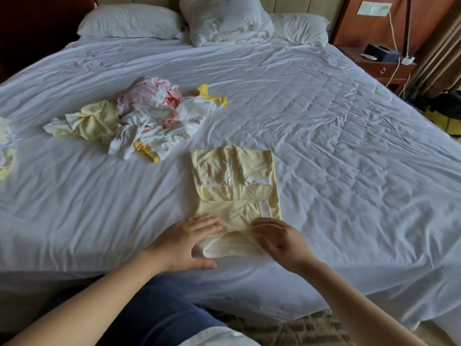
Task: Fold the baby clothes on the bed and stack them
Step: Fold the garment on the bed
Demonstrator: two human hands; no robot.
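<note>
Head view. Setting: a bedroom; a wide bed [324, 136] under a creased white sheet fills the frame, with two pillows [129, 21] and a bunched white duvet [224, 18] at the headboard, a wooden nightstand [381, 63] at upper right carrying a dark box and cables. Item: pale yellow baby garment [237, 186], lying flat near the bed's near edge, just right of centre; sleeves folded in across the chest, white trim showing; long axis runs from the near edge toward the headboard, neck end pointing away from the person, lower end toward them. Left hand [189, 242]: fingers extended and close together, palm down, resting on the garment's lower left corner, thumb spread out on the sheet; it presses rather than grips. Right hand [277, 238]: fingers curled, pinching the lower right edge of the garment, whose hem is lifted and turned so the pale inner face shows between the two hands. Item: heap of unfolded baby clothes [139, 116], white, pink and yellow, further up the bed to the left, well apart from the garment. Item: more pale yellow cloth [6, 146] at the far left edge, partly cut off.
</note>
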